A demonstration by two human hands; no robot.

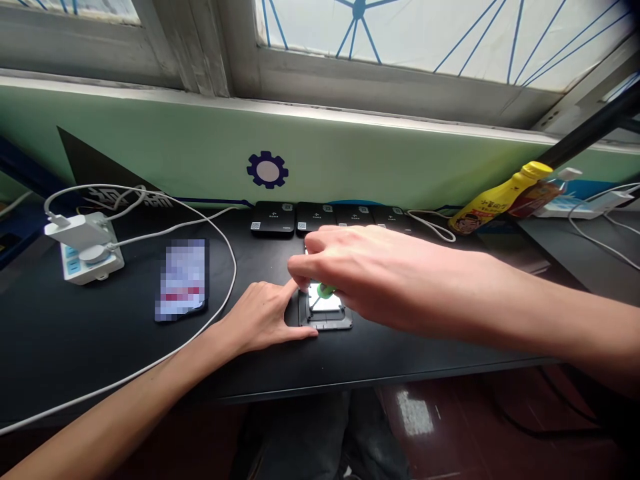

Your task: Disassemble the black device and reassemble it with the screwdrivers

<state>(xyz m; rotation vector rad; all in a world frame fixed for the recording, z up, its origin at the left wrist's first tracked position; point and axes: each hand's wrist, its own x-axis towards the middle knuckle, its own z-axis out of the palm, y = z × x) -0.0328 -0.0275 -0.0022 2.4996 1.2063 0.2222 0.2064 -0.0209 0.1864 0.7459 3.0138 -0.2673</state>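
Observation:
An opened dark device housing (336, 325) with a white part (327, 304) inside lies on the black table. My right hand (350, 270) is closed around a green-handled screwdriver (325, 291), whose thin shaft slants down to the left over the housing. At the housing's left side, my left hand (265, 317) has its thumb and index finger spread, the thumb along the near edge and the index finger towards the far left corner. My right hand hides the far part of the housing.
Several black boxes (273, 219) line the back of the table (240, 373). A phone (183, 280) and a power strip (93, 253) with white cables are at left. A yellow bottle (495, 200) leans at back right.

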